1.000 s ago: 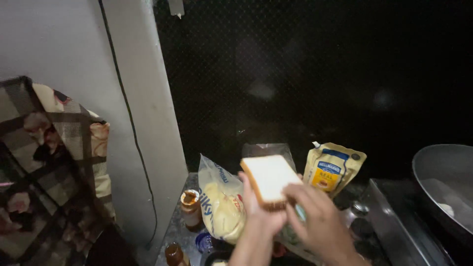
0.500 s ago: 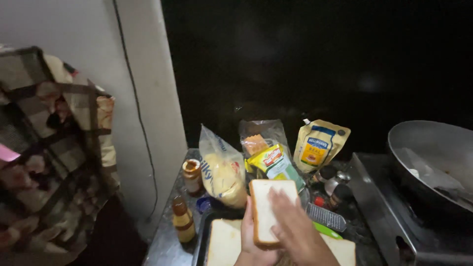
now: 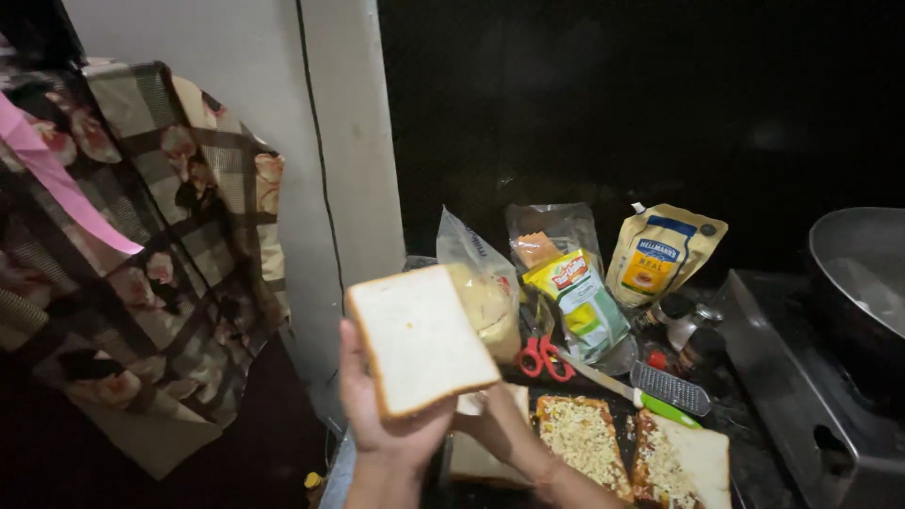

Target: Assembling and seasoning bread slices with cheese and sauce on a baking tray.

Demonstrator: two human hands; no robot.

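My left hand holds a plain slice of white bread up in front of me, tilted, fingers under its lower edge. My right hand reaches in low behind that slice and rests on another plain slice lying on a dark tray; its fingers are mostly hidden. Right of it on the tray lie two slices topped with grated cheese.
Behind the tray are a clear bread bag, red-handled scissors, a yellow-green packet, a yellow pouch and a green-handled small grater. A pan sits on the stove at right. Patterned cloth hangs left.
The plain slice, held low over the tray half a second ago, has risen and moved left in my left hand. My right hand has dropped to the tray.
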